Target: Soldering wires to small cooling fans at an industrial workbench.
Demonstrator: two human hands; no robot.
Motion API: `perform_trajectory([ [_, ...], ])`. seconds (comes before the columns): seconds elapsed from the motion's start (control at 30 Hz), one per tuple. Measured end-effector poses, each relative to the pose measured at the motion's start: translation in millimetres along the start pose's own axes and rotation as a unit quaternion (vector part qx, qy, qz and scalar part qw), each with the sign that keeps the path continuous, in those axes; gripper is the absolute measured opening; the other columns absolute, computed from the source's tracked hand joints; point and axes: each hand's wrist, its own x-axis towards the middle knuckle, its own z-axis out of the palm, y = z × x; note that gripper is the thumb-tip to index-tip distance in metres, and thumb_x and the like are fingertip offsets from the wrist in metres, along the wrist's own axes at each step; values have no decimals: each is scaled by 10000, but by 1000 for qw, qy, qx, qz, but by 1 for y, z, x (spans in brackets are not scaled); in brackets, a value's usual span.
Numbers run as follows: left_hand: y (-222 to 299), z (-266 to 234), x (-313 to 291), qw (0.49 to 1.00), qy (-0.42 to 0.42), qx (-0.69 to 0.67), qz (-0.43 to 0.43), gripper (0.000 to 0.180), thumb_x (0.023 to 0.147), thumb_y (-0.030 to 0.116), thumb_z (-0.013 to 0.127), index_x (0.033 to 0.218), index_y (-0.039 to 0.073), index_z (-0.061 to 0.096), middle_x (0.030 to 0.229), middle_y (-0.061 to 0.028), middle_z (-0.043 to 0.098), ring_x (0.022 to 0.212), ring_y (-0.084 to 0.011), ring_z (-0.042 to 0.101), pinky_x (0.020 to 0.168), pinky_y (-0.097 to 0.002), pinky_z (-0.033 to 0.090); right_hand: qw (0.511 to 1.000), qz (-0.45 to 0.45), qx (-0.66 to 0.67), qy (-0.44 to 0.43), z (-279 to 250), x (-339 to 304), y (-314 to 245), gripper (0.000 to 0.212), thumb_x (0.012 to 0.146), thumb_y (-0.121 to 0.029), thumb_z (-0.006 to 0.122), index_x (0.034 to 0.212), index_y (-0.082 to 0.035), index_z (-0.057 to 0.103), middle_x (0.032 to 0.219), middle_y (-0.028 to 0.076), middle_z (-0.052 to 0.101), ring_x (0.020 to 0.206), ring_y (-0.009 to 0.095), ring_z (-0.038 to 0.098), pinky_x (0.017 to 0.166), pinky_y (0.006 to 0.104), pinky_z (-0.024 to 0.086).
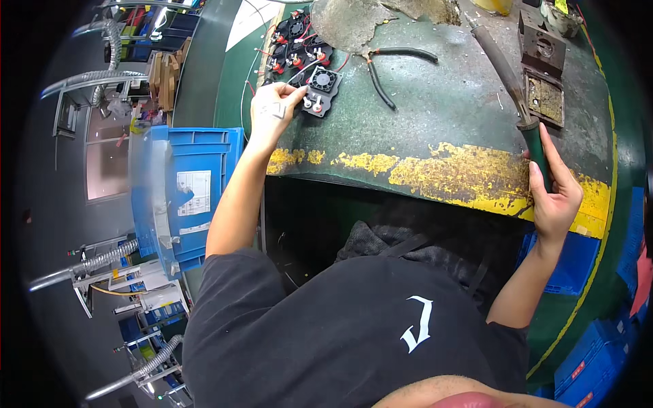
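My left hand (273, 112) reaches to the left part of the bench, thumb and forefinger closed at the edge of a black fan module (322, 81). The module carries a small square fan, with two white-capped terminals (313, 105) at its near end. Several similar modules (294, 42) with red-capped terminals and thin wires lie just beyond it. On the right, my right hand (556, 194) is closed round the green handle of a soldering iron (500, 64). Its long dark shaft slants away to the upper left, over the bench and apart from the modules.
Black-handled pliers (382, 75) lie spread mid-bench, beside a ragged stained sheet (350, 26). A metal stand (542, 42) and a tray with a crusty pad (545, 99) are at the far right. A blue crate (228, 146) stands left of the bench; more blue bins (592, 360) sit lower right.
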Motion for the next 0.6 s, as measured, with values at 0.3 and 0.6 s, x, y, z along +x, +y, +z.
perform_trajectory([
  [0.3,-27,-27,10,985,103,-133,36,359,877,308,803,965,-38,771,800,-74,751,731,-107,661,682,-272,517,1000,-10,-13,-12,1,1,-2,518,939,50,614,1452,-8,568,1171,89,705,969,86,631,832,209,487],
  [0.6,-25,-69,-2,992,-75,-75,-73,331,882,276,780,988,-35,742,801,-38,684,737,-113,590,700,-276,471,1000,-21,-2,20,4,2,-2,514,902,53,652,1408,-29,622,1061,98,735,900,98,651,787,233,516],
])
